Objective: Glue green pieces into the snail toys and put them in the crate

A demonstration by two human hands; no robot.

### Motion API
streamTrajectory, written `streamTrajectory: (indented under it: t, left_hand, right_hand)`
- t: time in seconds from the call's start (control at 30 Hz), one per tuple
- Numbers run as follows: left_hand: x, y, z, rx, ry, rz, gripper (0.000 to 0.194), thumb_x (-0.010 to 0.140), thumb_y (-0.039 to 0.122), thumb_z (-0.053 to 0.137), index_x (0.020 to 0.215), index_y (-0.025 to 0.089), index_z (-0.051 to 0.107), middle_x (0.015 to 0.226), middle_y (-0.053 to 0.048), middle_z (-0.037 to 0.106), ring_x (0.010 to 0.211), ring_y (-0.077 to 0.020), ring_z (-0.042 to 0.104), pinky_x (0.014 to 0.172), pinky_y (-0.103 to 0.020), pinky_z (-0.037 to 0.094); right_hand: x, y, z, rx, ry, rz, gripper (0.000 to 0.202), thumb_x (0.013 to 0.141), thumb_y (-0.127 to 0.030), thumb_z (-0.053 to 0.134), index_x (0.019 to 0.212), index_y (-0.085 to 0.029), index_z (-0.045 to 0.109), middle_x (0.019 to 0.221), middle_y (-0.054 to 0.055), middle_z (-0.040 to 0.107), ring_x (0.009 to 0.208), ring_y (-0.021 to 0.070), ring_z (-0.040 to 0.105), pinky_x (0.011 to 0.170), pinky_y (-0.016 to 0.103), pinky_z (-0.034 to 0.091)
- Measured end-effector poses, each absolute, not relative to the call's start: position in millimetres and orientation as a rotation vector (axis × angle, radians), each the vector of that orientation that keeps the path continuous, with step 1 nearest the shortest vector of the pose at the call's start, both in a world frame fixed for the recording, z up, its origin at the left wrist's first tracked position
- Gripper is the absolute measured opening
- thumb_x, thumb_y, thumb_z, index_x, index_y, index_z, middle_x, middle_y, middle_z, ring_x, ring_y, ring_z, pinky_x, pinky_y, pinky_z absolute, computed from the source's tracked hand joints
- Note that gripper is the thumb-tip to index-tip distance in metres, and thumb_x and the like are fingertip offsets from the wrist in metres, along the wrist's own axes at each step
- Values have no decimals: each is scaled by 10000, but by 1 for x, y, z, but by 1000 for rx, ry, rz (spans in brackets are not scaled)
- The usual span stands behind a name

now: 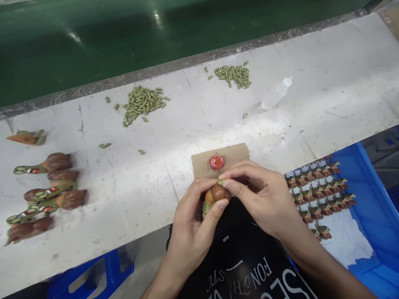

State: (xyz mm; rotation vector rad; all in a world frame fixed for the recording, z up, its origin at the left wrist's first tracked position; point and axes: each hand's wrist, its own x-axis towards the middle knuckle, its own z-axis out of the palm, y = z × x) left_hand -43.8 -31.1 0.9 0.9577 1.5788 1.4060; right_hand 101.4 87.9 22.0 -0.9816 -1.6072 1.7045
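A small brown and green figure (218,192) is held up in front of my chest. My left hand (195,220) is closed around it, with the thumb on its brown side. My right hand (260,193) pinches a small green piece (220,182) against the top of the figure. Just beyond the hands, a round red cap with orange-red liquid (216,161) sits on a piece of cardboard (238,153).
Two piles of green pellets (143,101) (233,76) and a translucent bottle (277,94) lie on the white table (190,112). Several brown and green figures (59,176) are at the left. At the right, a blue crate (370,199) holds rows of figures. A blue stool (114,270) stands below.
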Motion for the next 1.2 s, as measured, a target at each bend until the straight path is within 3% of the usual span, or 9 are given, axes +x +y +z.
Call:
streamTrajectory:
  t: [0.23,0.33,0.43,0.6,0.83,0.93,1.0,1.1,1.2]
  left_hand:
    - [-43,-21,5,535,1445,1537,270,1161,522,745,1179,267,831,1021,-39,770,852,-181,718,791,-303,616]
    - [-42,-21,6,363,1402,1584,306,1149,539,753,1198,245,824,1017,-56,773,849,-186,716,705,-284,592]
    - [-40,-26,5,320,1393,1555,321,1132,555,774,1186,240,808,999,-52,768,827,-179,700,679,-272,565]
    - [-37,-35,6,349,1394,1481,385,1102,621,795,1120,237,787,994,-48,739,815,-190,680,708,-306,547]
    - [-40,-36,10,313,1439,1461,389,1073,622,831,1162,248,771,1034,-50,732,844,-197,649,762,-325,546]
    - [-46,-33,4,325,1541,1510,402,994,523,953,1226,266,749,1109,-52,765,965,-218,702,836,-326,578]
    - [-50,-28,0,326,1590,1588,402,962,460,995,1201,273,732,1142,-51,788,1041,-234,741,880,-335,606]
    - [-53,-19,-3,353,1593,1677,361,967,395,1001,1162,282,718,1137,-42,819,1061,-235,779,886,-340,643]
    - [-49,-12,0,423,1544,1670,298,997,345,978,1151,290,728,1095,-29,834,1049,-224,793,869,-322,666]
  right_hand:
    - [76,154,30,-977,-1915,1166,185,1094,-268,835,1262,-225,897,1143,69,844,945,234,802,820,364,701]
    - [47,209,12,-1115,-2032,748,320,1077,-55,680,1315,-189,845,1351,130,795,1072,293,801,1036,490,683]
    - [17,256,-10,-1321,-2126,590,323,1058,-11,621,1271,-154,817,1405,186,740,1253,388,761,1197,597,603]
    - [-12,292,-29,-1438,-2080,607,167,1020,-58,673,1052,-154,806,1253,217,747,1190,442,748,1176,682,575]
    - [-1,258,-11,-1288,-2070,796,246,1023,-56,682,906,-160,872,1039,147,844,1088,351,805,1090,511,635]
    - [28,207,3,-1162,-2019,1030,195,1085,-200,743,1056,-182,935,888,68,835,813,240,789,800,378,680]
    - [52,171,12,-1028,-1840,1432,166,1065,-320,823,1086,-229,960,761,24,782,579,174,677,531,301,580]
    - [80,130,22,-958,-1559,1806,58,971,-355,951,978,-304,976,904,39,841,471,102,600,385,231,478]
    - [94,110,26,-979,-1398,1956,70,891,-323,1036,914,-306,972,929,49,857,473,91,630,396,204,528]
